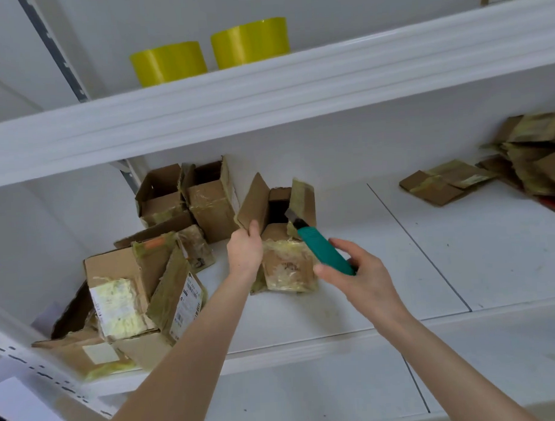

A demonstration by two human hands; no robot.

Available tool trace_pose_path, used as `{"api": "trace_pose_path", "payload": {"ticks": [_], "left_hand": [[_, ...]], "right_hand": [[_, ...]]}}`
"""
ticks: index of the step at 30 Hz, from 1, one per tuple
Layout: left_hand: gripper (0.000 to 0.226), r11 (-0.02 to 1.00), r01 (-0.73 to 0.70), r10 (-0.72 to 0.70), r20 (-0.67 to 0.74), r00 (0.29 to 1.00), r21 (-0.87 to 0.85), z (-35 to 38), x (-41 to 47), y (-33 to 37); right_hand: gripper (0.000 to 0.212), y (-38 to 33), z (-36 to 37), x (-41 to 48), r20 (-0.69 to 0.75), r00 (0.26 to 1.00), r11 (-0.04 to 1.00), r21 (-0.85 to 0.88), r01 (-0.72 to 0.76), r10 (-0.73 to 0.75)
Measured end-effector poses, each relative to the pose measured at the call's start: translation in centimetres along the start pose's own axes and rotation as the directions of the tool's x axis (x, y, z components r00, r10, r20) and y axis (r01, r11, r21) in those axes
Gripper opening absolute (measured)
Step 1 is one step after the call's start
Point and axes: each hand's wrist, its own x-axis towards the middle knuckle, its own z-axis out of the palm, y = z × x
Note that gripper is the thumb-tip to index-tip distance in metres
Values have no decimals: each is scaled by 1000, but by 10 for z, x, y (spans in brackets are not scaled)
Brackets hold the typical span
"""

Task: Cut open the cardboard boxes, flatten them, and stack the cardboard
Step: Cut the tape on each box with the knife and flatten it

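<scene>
A small taped cardboard box [287,266] stands upright on the white shelf [366,270], its top flaps raised. My left hand [244,251] pinches the box's left flap at its lower edge. My right hand [363,275] grips a green utility knife [323,252], and the blade tip sits at the box's right flap near the opening. A heap of opened boxes [131,288] lies at the shelf's left end. Flattened cardboard [520,170] is piled at the far right.
Two yellow tape rolls [207,52] stand on the shelf above, whose thick front beam [266,97] hangs over the work area. Another shelf [339,391] runs below. A metal upright [33,360] borders the left side.
</scene>
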Motion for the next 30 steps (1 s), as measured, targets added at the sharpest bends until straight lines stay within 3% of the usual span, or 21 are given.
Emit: {"api": "trace_pose_path", "payload": {"ticks": [2, 4, 9, 15, 22, 30], "left_hand": [[42, 998, -27, 28, -18, 999, 52, 3, -3, -3], [43, 994, -59, 61, -19, 998, 91, 4, -3, -5], [44, 984, -88, 89, 1, 996, 156, 8, -5, -5], [45, 972, -122, 129, -19, 992, 200, 12, -6, -6], [44, 934, -169, 204, -80, 976, 316, 7, -1, 4], [44, 904, -257, 283, -28, 959, 341, -2, 7, 1]], "right_hand": [[45, 4, -1, -9, -8, 1000, 999, -32, 6, -7], [41, 5, -5, -15, -27, 998, 980, -193, 46, -53], [27, 4, -8, -18, 79, 991, 842, -522, 133, -108], [22, 1, -13, -16, 62, 994, 715, -691, 105, -86], [27, -10, -19, -8, 28, 992, 579, -810, 94, -121], [30, -20, -6, 2, 110, 984, 615, -769, 173, -139]]}}
